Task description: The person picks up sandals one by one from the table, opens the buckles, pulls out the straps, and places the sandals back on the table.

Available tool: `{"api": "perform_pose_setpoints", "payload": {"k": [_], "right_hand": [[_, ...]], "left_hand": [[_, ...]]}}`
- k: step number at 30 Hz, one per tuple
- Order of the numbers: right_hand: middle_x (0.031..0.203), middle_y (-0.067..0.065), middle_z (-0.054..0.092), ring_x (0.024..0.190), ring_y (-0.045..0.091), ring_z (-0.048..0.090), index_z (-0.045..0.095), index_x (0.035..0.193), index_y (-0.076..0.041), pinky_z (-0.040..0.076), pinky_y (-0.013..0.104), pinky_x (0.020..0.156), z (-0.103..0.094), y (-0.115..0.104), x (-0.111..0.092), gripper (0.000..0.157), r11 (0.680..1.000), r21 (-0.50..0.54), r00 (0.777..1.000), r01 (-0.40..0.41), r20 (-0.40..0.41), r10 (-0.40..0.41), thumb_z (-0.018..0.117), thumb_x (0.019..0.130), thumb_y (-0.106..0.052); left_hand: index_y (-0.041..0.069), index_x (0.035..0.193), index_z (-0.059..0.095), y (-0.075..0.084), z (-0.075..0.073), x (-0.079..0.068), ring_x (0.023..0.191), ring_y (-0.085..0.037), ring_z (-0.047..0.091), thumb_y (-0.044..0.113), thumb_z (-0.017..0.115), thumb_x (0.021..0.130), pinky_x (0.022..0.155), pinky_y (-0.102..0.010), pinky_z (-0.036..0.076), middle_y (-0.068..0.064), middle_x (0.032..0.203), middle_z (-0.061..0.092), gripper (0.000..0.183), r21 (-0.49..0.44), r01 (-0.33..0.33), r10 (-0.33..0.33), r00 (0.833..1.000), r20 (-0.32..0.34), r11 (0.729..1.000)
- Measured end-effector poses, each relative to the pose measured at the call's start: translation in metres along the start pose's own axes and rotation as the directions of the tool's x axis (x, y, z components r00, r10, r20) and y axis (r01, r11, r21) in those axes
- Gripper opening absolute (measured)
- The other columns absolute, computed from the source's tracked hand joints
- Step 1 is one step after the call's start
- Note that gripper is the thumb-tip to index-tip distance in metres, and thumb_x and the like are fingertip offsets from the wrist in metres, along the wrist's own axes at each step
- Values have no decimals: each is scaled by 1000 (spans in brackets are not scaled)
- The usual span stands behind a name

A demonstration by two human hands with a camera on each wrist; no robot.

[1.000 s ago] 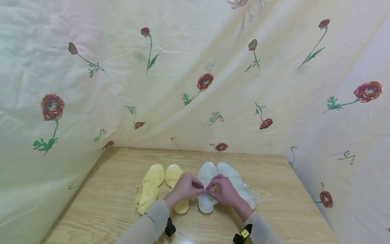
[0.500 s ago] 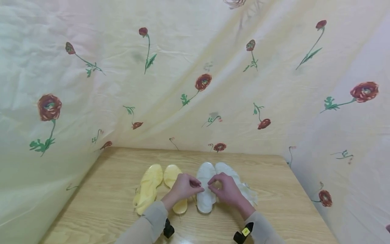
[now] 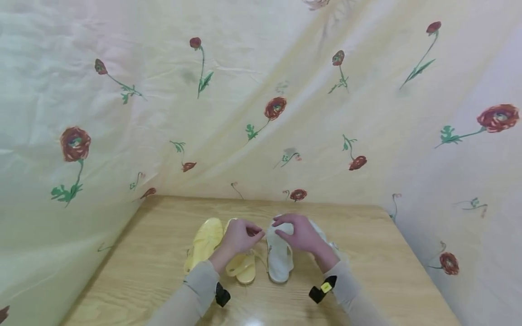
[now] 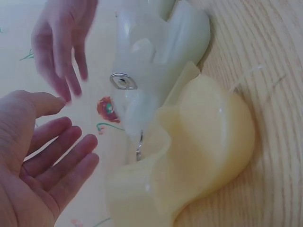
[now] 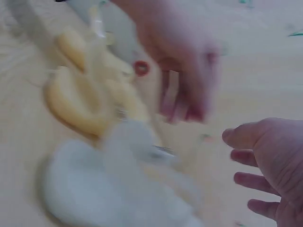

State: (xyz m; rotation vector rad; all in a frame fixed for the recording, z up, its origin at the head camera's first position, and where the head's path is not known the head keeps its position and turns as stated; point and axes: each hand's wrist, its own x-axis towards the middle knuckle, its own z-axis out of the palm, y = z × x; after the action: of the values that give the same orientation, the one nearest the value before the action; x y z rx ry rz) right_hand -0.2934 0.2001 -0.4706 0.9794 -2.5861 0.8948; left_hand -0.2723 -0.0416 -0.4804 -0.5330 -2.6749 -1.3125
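Note:
My left hand [image 3: 240, 235] hovers over the right-hand yellow jelly sandal [image 3: 245, 274], fingers loosely bent; the left wrist view shows thumb and fingers apart with nothing between them. My right hand [image 3: 299, 232] is above the whitish pair, overlapping the toe of the left whitish sandal [image 3: 279, 265]. Its thumb and fingers [image 5: 255, 184] are spread, holding nothing. Behind this hand, the other whitish sandal [image 3: 319, 230] is mostly hidden. A metal buckle [image 4: 124, 81] shows on a whitish sandal's strap. The other yellow sandal [image 3: 205, 240] lies left of my left hand.
The sandals lie on a wood-grain table [image 3: 359, 271]. A flower-printed cloth [image 3: 228, 113] hangs behind the table and along both sides. Each wrist carries a small black camera [image 3: 222, 295]. The right wrist view is blurred.
My fingertips, close together over the left whitish sandal a second ago, have drawn apart. Both hands have moved toward the far edge, uncovering the straps of that sandal and the right yellow one.

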Motion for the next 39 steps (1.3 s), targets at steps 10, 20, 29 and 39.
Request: {"api": "perform_pose_setpoints", "payload": {"k": [10, 20, 29, 39], "right_hand": [[105, 9, 82, 97, 31, 76, 81, 105, -10, 61, 55, 88, -108, 38, -56, 13, 956, -195, 976, -218, -22, 218, 72, 97, -6], [111, 12, 80, 93, 27, 75, 79, 111, -7, 62, 47, 78, -118, 56, -100, 19, 932, -209, 939, -295, 115, 323, 67, 99, -1], [109, 9, 80, 98, 28, 76, 77, 114, -4, 62, 44, 81, -100, 54, -107, 21, 923, -171, 919, -345, 137, 369, 65, 98, 2], [117, 15, 79, 102, 31, 77, 76, 120, -5, 64, 47, 86, -86, 65, -112, 22, 931, -82, 915, -355, 172, 364, 71, 99, -7]], "left_hand": [[7, 101, 84, 24, 9, 5, 71, -5, 70, 23, 79, 95, 65, -21, 58, -5, 90, 82, 18, -41, 21, -17, 995, 99, 999], [17, 97, 84, 61, 46, 29, 74, 2, 68, 28, 80, 94, 67, -14, 53, 6, 90, 82, 12, 77, -40, 29, 990, 141, 996], [19, 101, 85, 101, 99, 40, 75, 5, 66, 30, 81, 94, 67, -10, 50, 11, 91, 82, 14, 172, -93, 48, 967, 249, 981], [22, 113, 83, 106, 149, 45, 93, 2, 70, 35, 85, 90, 77, -13, 52, 12, 107, 81, 27, 233, -55, 2, 975, 221, 971]]}}
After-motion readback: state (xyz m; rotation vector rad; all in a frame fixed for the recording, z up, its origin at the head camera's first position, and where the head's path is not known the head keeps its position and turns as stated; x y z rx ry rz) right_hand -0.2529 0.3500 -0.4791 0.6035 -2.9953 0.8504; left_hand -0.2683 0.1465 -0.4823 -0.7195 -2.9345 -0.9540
